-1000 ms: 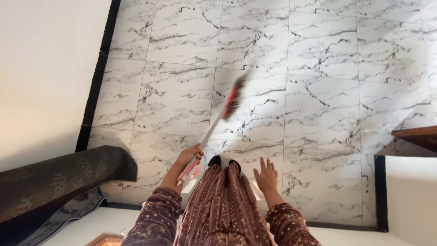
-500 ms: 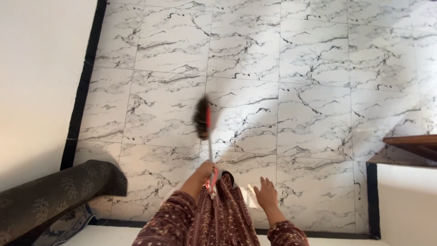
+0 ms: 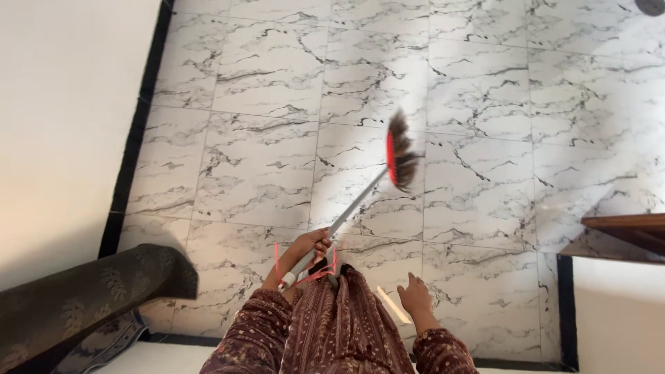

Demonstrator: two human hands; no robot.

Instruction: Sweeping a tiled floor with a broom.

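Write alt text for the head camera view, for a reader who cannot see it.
Seen from above, a person's left hand holds a long-handled broom by its handle over a white marble-patterned tiled floor, its dark bristles blurred. The right hand hangs open and holds nothing. A dark patterned sofa arm shows at lower left.

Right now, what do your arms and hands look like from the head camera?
Both arms wear long maroon sleeves with a fine pale print, ending at the wrists. The left hand and right hand are bare: no gloves, and no rings or watch that I can make out.
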